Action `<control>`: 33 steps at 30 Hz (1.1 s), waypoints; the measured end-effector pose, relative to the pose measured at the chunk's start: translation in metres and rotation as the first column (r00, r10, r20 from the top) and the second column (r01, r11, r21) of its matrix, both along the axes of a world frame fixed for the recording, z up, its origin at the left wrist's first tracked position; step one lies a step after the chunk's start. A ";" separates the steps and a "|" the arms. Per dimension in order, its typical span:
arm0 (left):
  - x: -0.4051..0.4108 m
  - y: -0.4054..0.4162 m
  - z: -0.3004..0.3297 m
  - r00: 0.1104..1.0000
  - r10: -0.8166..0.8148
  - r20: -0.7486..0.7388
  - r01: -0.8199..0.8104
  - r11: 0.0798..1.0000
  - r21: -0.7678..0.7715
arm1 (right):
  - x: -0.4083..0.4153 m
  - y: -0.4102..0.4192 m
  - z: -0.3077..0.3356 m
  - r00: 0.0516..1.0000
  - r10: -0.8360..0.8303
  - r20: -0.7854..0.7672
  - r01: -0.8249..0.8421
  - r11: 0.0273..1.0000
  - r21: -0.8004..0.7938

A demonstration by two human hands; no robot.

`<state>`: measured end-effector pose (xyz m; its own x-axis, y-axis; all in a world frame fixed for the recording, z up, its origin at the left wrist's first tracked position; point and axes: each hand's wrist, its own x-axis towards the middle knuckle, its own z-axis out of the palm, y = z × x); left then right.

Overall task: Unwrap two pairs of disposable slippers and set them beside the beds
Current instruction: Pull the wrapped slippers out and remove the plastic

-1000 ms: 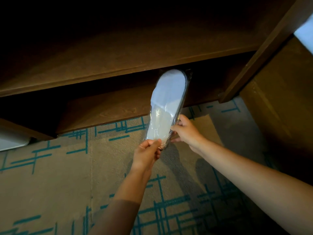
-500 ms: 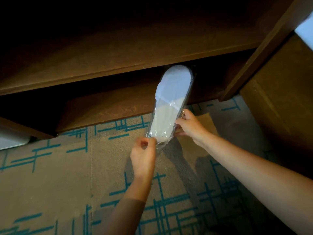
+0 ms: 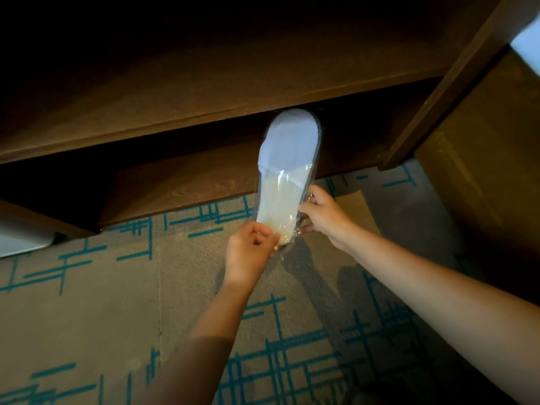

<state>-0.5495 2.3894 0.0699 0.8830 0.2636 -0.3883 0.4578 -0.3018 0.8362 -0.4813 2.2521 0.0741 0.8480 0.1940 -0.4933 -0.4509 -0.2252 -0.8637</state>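
Clear crinkled plastic wrapper sheathes flat white slippers; left hand pinches its bottom end, right hand pinches its side, over patterned carpet near dark wooden shelves

Two bare forearms reach in from the lower edge, no sleeves, cuffs, watch or bracelets showing on either. The left hand has short fingers and a rounded wrist. The right hand carries a ring on one finger, glinting near its knuckle.
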 end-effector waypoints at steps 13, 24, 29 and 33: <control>-0.019 -0.018 -0.008 0.966 0.260 -0.016 -0.260 0.958 -0.125 | 0.004 -0.011 -0.016 0.992 -0.065 -0.106 0.066 0.998 -0.001; -0.008 -0.002 -0.020 0.973 0.225 -0.060 -0.224 0.974 0.022 | 0.001 -0.005 -0.014 0.974 -0.074 -0.216 0.132 0.955 0.265; -0.014 -0.015 -0.025 0.977 0.212 -0.029 -0.208 0.974 0.087 | -0.014 0.007 -0.030 0.908 -0.179 -0.379 0.275 0.937 0.215; -0.024 -0.025 -0.030 0.944 0.330 -0.018 -0.330 0.943 -0.033 | -0.012 0.007 -0.036 0.888 -0.275 -0.370 0.358 0.917 0.176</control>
<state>-0.5735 2.3646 0.0401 0.7442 0.5254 -0.4125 0.5367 -0.1027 0.8375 -0.4933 2.2587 0.0382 0.6786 0.0872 -0.7293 -0.7317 0.1669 -0.6609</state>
